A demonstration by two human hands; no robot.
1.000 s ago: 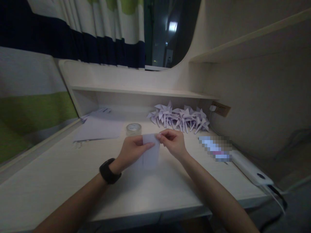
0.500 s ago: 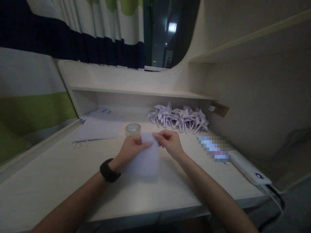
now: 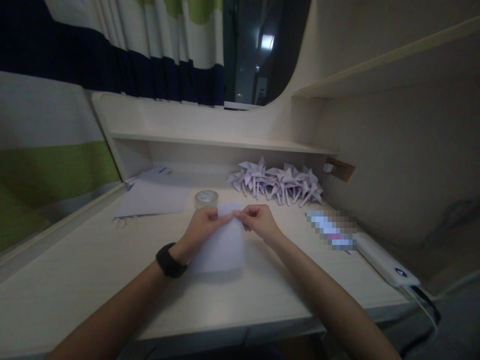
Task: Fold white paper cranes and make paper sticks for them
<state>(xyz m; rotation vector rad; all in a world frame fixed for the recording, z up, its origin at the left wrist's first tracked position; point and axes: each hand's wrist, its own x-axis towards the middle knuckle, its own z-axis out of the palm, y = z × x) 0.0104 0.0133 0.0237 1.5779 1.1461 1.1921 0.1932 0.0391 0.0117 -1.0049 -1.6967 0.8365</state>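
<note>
A white sheet of paper (image 3: 221, 250) is held up over the desk in front of me. My left hand (image 3: 205, 224) grips its left side, thumb lying across the front near the top. At the upper right edge my right hand (image 3: 258, 220) pinches the paper, its fingertips meeting the tip of my left thumb. The fingers behind the sheet are hidden. Just beyond the paper, a roll of clear tape (image 3: 206, 197) lies flat on the desk.
Several folded paper pinwheels (image 3: 281, 181) are bunched at the back right. A stack of paper (image 3: 153, 196) lies at the back left. On the right are a phone with a blurred screen (image 3: 328, 229) and a white power strip or power bank (image 3: 386, 260) with cables. A shelf (image 3: 221, 141) runs above the back.
My right hand has shifted slightly left and down along the paper's top edge, and its fingertips now meet my left thumb. The paper's lower part has moved slightly left.
</note>
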